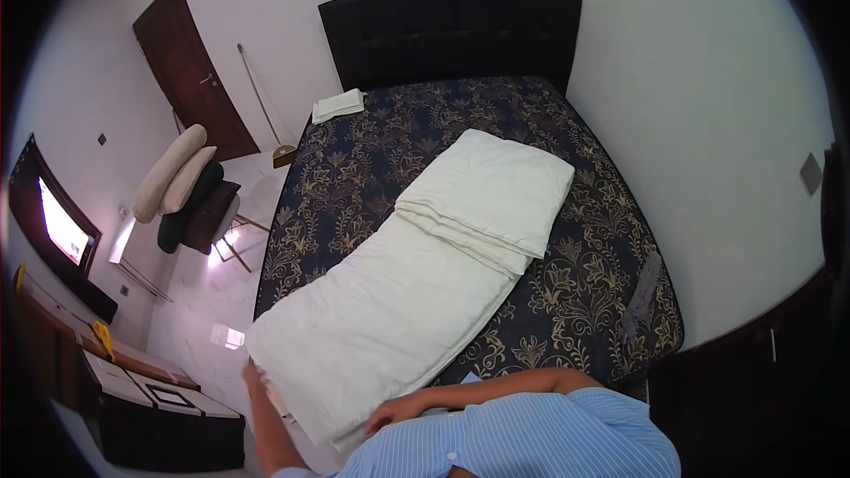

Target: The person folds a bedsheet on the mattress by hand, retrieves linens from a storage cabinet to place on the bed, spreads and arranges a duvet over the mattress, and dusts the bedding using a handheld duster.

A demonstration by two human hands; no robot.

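Note:
A long white duvet lies lengthwise over the mattress, its upper end folded back in thick layers and its lower end reaching past the foot of the bed. My left hand is closed at its lower left edge, with the fingertips partly hidden. At the lower right edge, close to my body, my right hand has its fingers curled on the cloth. Under the duvet is the dark mattress with a gold floral pattern.
A folded white cloth rests on the mattress's upper left corner, below the black headboard. Pillows and cushions are piled on a chair to the left. A broom leans near the brown door. A grey cloth lies at the right edge.

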